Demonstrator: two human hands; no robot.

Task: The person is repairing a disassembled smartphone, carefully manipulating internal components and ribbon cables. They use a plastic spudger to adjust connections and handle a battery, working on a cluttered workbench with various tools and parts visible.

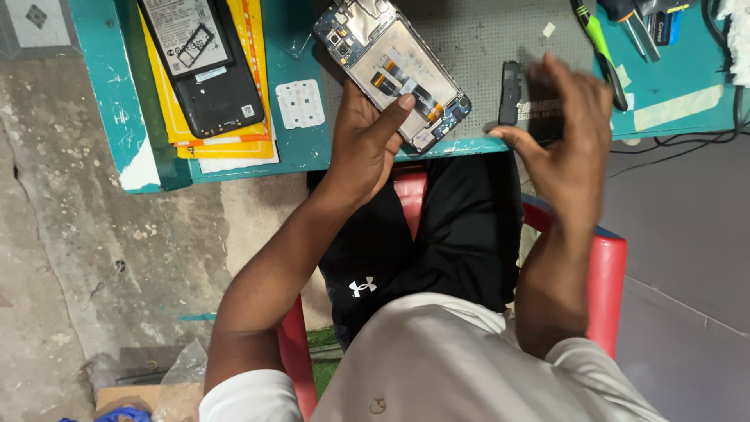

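Note:
My left hand [366, 137] grips an opened phone [393, 69] with its back cover off, showing the metal frame, circuit board and flex cables; my thumb lies across its lower part. My right hand [566, 133] hovers blurred over the table edge, fingers spread, holding nothing that I can make out. It is just beside a small black rectangular part [509, 92] lying on the grey mat [484, 39].
A black phone back cover with a battery [201, 62] rests on yellow sheets [254, 47] at the left of the teal table [117, 94]. A white sticker sheet [301, 103] lies beside it. Screwdrivers and a green-handled tool [601, 47] sit at the right. I sit on a red chair [605, 281].

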